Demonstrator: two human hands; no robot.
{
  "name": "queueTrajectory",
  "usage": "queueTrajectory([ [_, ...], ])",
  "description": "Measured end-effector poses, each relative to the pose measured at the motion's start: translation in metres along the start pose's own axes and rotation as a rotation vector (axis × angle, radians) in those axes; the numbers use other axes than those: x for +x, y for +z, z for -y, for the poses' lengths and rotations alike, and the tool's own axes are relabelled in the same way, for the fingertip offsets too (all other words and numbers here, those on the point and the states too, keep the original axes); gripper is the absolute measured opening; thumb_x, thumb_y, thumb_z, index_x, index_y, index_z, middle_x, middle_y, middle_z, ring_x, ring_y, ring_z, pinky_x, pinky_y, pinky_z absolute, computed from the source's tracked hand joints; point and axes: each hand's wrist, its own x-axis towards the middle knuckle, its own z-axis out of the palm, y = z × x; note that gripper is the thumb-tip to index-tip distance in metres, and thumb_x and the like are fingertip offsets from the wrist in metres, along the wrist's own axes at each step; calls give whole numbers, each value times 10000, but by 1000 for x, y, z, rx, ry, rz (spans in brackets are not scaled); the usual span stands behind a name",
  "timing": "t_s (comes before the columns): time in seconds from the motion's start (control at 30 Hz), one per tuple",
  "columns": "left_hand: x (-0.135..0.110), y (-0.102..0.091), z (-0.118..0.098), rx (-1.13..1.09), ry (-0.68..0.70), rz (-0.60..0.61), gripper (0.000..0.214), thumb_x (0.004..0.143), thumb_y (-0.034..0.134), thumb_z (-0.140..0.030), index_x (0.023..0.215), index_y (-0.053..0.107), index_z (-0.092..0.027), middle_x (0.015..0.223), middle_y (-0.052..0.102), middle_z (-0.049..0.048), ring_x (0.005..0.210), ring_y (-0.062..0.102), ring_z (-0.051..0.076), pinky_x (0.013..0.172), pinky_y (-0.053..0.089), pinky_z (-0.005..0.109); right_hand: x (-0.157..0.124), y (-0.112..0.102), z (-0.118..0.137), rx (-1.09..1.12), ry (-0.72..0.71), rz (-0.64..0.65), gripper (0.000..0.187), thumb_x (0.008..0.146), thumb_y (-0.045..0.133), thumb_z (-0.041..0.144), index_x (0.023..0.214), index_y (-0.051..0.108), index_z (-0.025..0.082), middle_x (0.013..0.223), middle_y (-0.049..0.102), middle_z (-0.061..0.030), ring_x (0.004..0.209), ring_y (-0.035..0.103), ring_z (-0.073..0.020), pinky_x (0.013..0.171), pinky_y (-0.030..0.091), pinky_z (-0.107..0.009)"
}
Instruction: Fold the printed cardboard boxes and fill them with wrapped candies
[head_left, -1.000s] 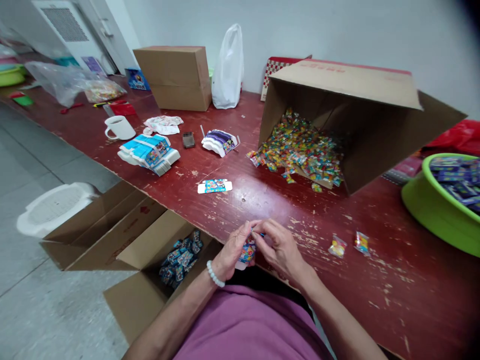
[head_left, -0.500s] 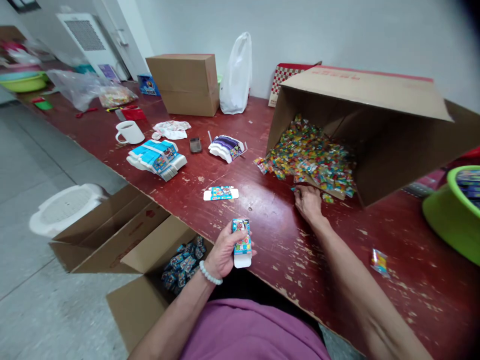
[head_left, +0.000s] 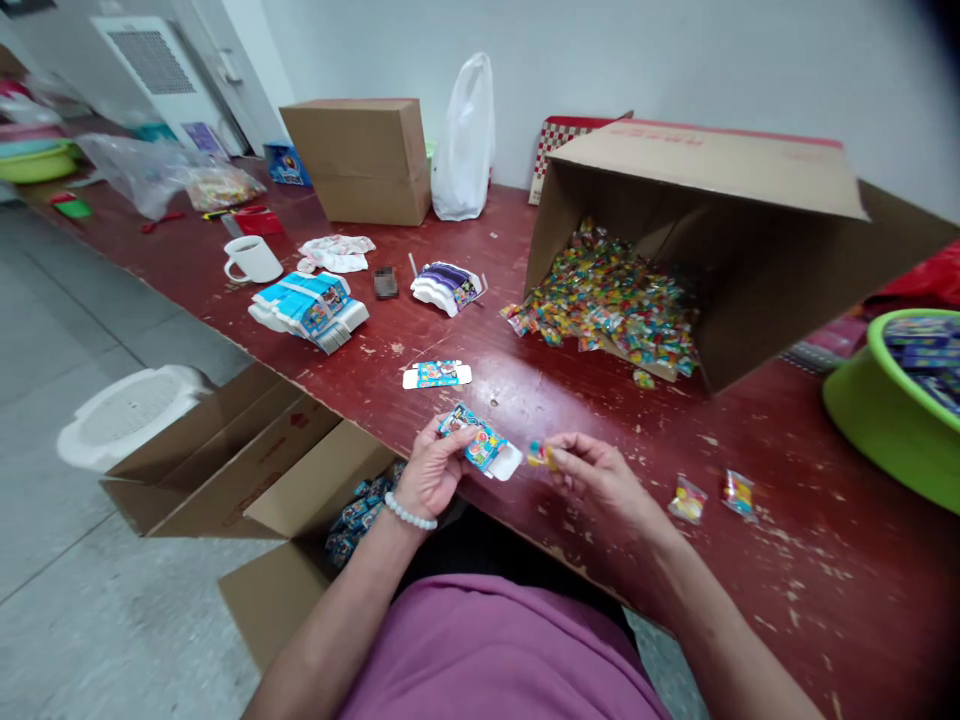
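My left hand (head_left: 433,462) is closed around a small blue printed candy box (head_left: 475,438), its open white end tilted to the right. Just right of that end, my right hand (head_left: 592,472) pinches a small clear candy packet (head_left: 539,455) with yellow and blue pieces. Packet and box look slightly apart. Two more candy packets, one (head_left: 688,499) beside another (head_left: 739,494), lie on the table right of my right hand. A flattened blue carton (head_left: 437,374) rests just beyond the box.
A tipped cardboard box (head_left: 705,165) holds a heap of candy packets (head_left: 607,300). Stacks of blue cartons (head_left: 307,305) and purple cartons (head_left: 448,287) lie left of it, near a white mug (head_left: 253,260). A green basin (head_left: 885,420) stands right. Below the edge, an open carton (head_left: 270,590) holds filled boxes.
My right hand has come back from the candy heap with a packet, now beside the box. My left hand has tilted the box's open end rightward. Another packet now lies on the table.
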Motion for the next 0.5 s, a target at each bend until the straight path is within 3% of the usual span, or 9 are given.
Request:
queueTrajectory([
  [0.13, -11, 5, 5, -41, -49, 74, 382, 618, 831, -117, 899, 574, -154, 850, 687, 18, 733, 674, 156, 707, 587, 322, -9, 17, -7, -126, -36, -72, 376, 676, 808, 473, 861, 696, 167, 581, 574, 37, 448, 423, -75, 439, 344, -212],
  [0.3, -24, -2, 14, 37, -161, 160, 440, 606, 820, -80, 952, 566, -173, 904, 691, 33, 790, 694, 201, 703, 599, 371, -6, 20, -1, -92, -175, -225, 431, 572, 866, 447, 838, 671, 169, 689, 652, 2, 557, 526, -115, 521, 428, -238],
  [0.37, -28, -7, 17, 129, -233, 229, 483, 598, 826, -89, 1004, 578, -174, 945, 697, 55, 782, 706, 225, 684, 596, 384, -5, 19, 5, -92, -179, -222, 425, 552, 875, 436, 807, 664, 169, 669, 653, 3, 553, 536, -119, 529, 436, -245],
  [0.5, -32, -12, 22, 371, -278, 390, 478, 608, 830, -148, 1041, 629, -116, 892, 698, 86, 649, 692, 181, 586, 550, 270, -4, 15, 13, -180, -134, -147, 413, 599, 831, 476, 812, 702, 147, 621, 653, -8, 514, 514, -113, 509, 415, -249],
])
